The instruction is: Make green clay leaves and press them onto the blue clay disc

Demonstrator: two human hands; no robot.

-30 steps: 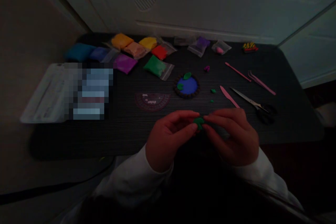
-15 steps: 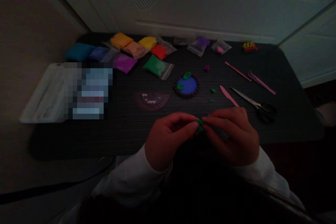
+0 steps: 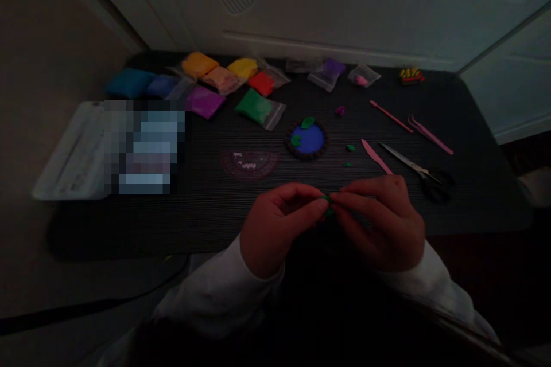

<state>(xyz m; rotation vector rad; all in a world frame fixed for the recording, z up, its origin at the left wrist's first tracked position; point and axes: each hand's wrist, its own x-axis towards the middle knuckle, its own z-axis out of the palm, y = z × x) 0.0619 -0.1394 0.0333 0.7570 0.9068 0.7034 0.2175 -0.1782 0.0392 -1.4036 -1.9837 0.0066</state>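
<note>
A small piece of green modelling clay is pinched between both hands above the table's front edge. My left hand grips it from the left between thumb and fingers, covering much of it. From the right, the fingertips of my right hand press on the same piece. Beyond the hands lies a round blue clay disc with a dark beaded rim and two green leaf shapes on it. Two green clay scraps lie to its right, the larger scrap farther back than the tiny one.
A pink clay knife, scissors, pink tweezers and a thin pink stick lie on the right. A clear protractor is left of the disc. Bagged clay, including a green packet, lines the back; a white tray sits left.
The fingers have closed slightly further over the green clay, so less of it shows. Both hands stay in nearly the same place; the view has shifted a little.
</note>
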